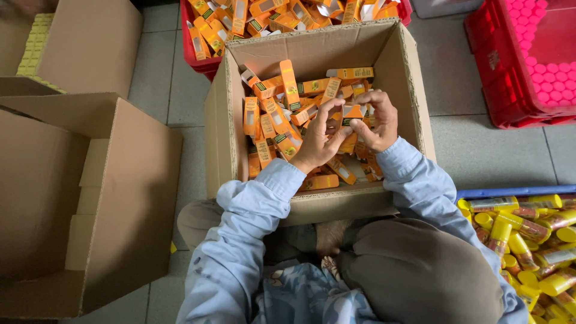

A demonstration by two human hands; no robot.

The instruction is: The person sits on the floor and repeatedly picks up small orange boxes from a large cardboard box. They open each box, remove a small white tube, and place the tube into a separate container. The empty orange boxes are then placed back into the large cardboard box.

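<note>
You sit on the tiled floor [456,150] with an open cardboard box [414,108] against your knees, heaped with small orange cartons [264,114]. A larger empty cardboard box [120,198] lies open toward the floor's left edge, a red crate [510,78] of pink caps stands at its upper right corner, and a second red crate [195,57] of orange cartons sits behind the box. Yellow-capped tubes [528,231] pile up at the right edge. Over the middle of the heap, your left hand [318,141] and right hand [378,120] meet, each grip clamped on one small orange carton [353,111] held between the fingertips.
</note>
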